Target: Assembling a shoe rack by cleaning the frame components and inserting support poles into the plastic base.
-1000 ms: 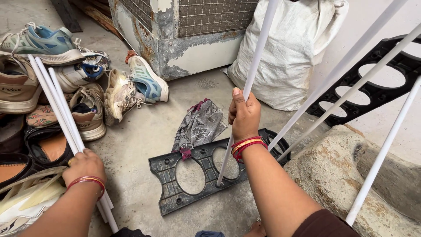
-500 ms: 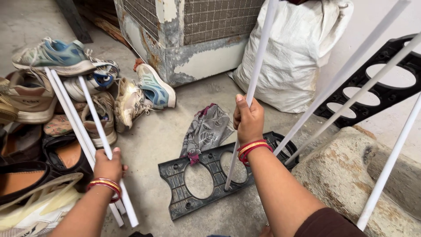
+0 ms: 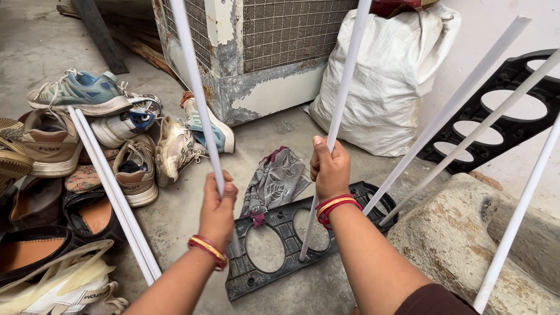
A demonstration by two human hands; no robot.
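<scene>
My left hand [image 3: 217, 209] grips a white rod [image 3: 195, 87] that rises up and to the left, its lower end near the left end of a black plastic panel with round holes [image 3: 280, 245] lying on the concrete floor. My right hand [image 3: 330, 169] grips a second white rod [image 3: 344, 76] that stands in the same panel. More white rods [image 3: 449, 111] slant from the panel's right end up to another black panel [image 3: 513, 111] against the wall. Two loose white rods [image 3: 111, 192] lie on the floor at my left.
A pile of shoes and sandals [image 3: 87, 146] covers the floor at left. A patterned grey cloth [image 3: 277, 181] lies behind the panel. A rusty metal cooler [image 3: 256, 52] and a white sack [image 3: 385, 81] stand at the back. A rough stone block [image 3: 466, 245] sits at right.
My left hand lifted one white rod off the floor pile and swung it upright beside the floor panel. My right hand kept its rod in place.
</scene>
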